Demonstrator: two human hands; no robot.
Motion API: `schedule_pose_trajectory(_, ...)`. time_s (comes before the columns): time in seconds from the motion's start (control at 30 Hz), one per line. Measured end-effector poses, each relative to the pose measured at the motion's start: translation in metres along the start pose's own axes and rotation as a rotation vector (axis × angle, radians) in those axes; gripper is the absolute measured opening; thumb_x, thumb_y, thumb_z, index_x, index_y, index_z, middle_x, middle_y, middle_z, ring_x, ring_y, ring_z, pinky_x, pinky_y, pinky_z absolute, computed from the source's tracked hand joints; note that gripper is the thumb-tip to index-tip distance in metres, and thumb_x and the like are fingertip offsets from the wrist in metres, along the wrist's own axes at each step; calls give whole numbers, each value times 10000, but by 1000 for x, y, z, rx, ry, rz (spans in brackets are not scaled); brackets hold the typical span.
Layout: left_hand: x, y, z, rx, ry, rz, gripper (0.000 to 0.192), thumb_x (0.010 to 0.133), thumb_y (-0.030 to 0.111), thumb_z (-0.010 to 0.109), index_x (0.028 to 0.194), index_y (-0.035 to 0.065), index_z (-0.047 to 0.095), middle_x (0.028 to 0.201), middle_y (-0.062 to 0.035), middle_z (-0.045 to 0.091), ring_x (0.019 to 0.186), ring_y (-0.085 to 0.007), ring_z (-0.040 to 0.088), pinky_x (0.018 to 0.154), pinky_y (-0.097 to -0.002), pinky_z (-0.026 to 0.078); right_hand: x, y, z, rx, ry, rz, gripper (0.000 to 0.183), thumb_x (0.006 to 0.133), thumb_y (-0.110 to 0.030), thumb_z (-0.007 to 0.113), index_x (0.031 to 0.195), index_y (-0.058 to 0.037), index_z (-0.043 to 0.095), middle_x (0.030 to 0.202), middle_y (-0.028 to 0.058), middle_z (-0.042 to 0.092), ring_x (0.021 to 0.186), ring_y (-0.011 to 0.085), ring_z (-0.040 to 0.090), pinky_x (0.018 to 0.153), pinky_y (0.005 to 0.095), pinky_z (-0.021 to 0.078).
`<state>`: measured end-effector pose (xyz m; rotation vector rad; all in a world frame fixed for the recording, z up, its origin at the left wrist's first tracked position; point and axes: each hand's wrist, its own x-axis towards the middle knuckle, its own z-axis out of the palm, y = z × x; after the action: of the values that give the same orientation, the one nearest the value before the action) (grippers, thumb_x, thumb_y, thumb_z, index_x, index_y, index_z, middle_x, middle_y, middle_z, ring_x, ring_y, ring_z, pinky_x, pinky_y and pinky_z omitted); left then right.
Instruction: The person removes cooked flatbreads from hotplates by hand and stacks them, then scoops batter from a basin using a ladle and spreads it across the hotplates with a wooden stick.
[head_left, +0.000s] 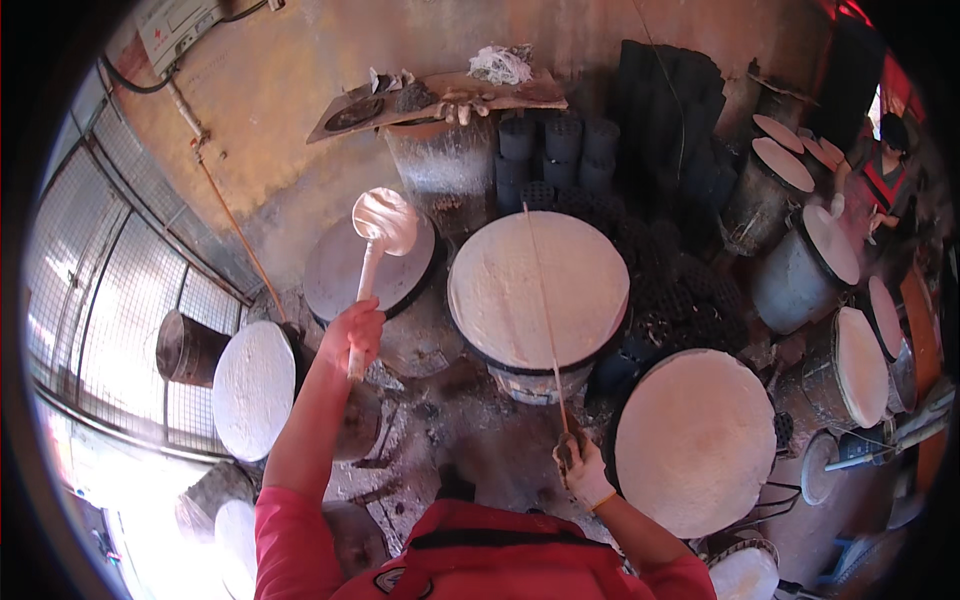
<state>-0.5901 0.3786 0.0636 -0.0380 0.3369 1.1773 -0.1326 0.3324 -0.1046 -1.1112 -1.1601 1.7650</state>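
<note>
My left hand (354, 334), bare, grips a pale stick-handled tool (365, 281) with a rounded, dough-like mass (385, 221) at its head. It is raised over a round griddle (330, 274), whose grey top looks bare. My right hand (583, 471) wears a whitish glove and is closed around the dark handle of a long, thin spatula (546, 307). In the picture the blade crosses the middle griddle, which a pale, thin sheet (495, 285) covers; whether it touches is unclear. By my right forearm, another griddle carries a similar pale sheet (697, 442).
Honeycomb coal briquettes (562, 139) stand stacked behind the middle stove. A board (517, 94) with gloves on it rests over a drum (450, 161) by the wall. A pale-topped stove (255, 390) is at left. At right, a co-worker (889, 172) stands among several more drum stoves (799, 285).
</note>
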Motion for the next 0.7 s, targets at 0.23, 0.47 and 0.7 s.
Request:
schedule_pose_trajectory(0.23, 96, 131, -51, 551, 318, 224, 284, 1019, 248, 550, 769, 161, 446, 580, 41, 418, 395, -87, 362, 351, -270, 317, 105, -6, 98, 270, -12, 64, 437, 1038, -71, 517, 1471, -91, 468, 900, -3, 575, 705, 69, 479, 618, 234, 437)
schedule_pose_trajectory(0.47, 106, 211, -108, 1160, 735, 491, 188, 930, 193, 607, 1090, 106, 559, 636, 0, 483, 429, -144, 461, 364, -312, 371, 216, -7, 215, -324, -35, -116, 495, 1051, -215, 505, 1528, -119, 410, 835, 14, 574, 716, 78, 495, 660, 225, 440)
schedule_pose_trajectory(0.7, 30, 326, -200, 2059, 843, 975, 399, 887, 234, 686, 1264, 125, 614, 666, -21, 557, 460, -130, 523, 419, -294, 412, 289, -64, 328, -738, -159, 139, 519, 1038, -365, 429, 1540, -250, 365, 1425, 195, 527, 1255, 420, 532, 1047, 443, 448)
